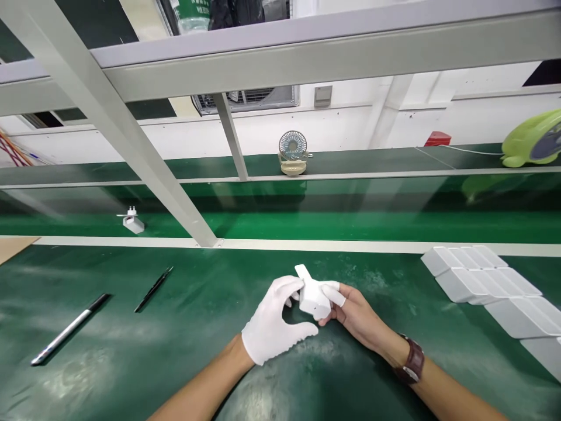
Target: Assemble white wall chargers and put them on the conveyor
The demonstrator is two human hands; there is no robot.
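My right hand (350, 310), with white finger cots on thumb and forefinger, grips a small white plastic piece (314, 301). The piece has a boxy body and a flat tab sticking up at its upper left. My left hand (278, 324) wears a white glove and curves around the left side of the piece. Its forefinger tip is at the edge of the piece, while the thumb stretches out apart below it. Whether the other left fingertips touch the piece I cannot tell.
Right of my hands stand several white boxes (495, 286) in rows. A black pen (153, 289) and a silver-black rod (70, 330) lie left. A white pronged plug piece (133, 222) sits beyond the pale rail. A slanted post (131, 140) and small fan (293, 153) are ahead.
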